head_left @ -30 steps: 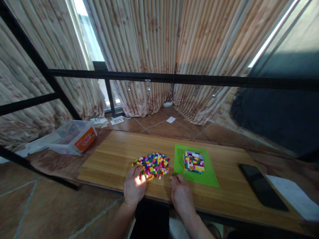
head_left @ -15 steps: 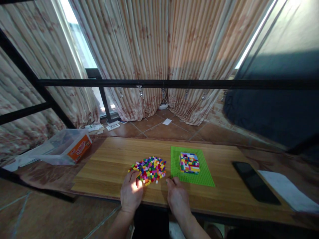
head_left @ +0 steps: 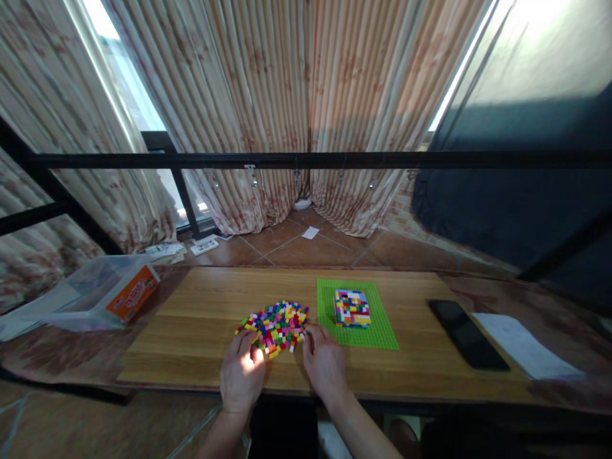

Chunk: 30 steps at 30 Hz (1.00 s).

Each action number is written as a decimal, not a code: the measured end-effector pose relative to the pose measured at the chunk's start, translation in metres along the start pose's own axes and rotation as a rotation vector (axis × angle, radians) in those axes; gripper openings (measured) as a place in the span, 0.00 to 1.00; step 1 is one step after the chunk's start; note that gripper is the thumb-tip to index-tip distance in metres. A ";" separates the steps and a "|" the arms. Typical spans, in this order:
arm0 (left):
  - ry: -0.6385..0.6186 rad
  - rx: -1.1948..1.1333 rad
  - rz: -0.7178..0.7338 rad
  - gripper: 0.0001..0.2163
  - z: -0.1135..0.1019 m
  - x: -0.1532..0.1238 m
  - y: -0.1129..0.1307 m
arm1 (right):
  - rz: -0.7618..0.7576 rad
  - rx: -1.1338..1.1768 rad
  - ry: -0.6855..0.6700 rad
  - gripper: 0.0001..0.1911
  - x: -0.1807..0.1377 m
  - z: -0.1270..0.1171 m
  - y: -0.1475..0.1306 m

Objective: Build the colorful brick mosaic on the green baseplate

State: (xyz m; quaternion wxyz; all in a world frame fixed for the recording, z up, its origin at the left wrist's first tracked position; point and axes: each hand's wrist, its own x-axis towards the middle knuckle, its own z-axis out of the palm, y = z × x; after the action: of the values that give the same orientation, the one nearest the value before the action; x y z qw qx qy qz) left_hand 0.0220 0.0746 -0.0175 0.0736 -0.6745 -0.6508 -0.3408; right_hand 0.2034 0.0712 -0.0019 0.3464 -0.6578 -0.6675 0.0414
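A heap of small many-coloured bricks (head_left: 275, 320) lies on the wooden table (head_left: 201, 319). Right of it a green baseplate (head_left: 377, 331) carries a flat multicoloured block of stacked bricks (head_left: 352, 307). My left hand (head_left: 241, 376) rests palm down at the heap's near left edge, fingers spread and touching the bricks. My right hand (head_left: 325, 363) lies at the heap's near right edge, beside the baseplate's near left corner, fingertips reaching into the bricks. Whether those fingertips pinch a brick is too small to see.
A black phone (head_left: 466, 333) and a white sheet of paper (head_left: 523, 344) lie on the table's right end. A clear plastic box with an orange label (head_left: 102, 293) stands off the table's left end. A black metal bar (head_left: 306, 159) crosses in front of curtains.
My right hand has slid left from the baseplate's near corner to the heap's right edge. The left hand keeps its place at the heap. The camera has tilted up slightly.
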 end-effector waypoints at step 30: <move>-0.030 0.031 -0.023 0.13 0.001 0.000 -0.001 | 0.058 0.096 0.350 0.09 0.050 -0.028 0.088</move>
State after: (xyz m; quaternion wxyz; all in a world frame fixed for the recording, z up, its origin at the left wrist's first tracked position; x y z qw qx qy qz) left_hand 0.0218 0.0752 -0.0191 0.0703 -0.6708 -0.6646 -0.3214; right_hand 0.2981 0.1166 -0.0059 0.4871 -0.6566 -0.5750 -0.0318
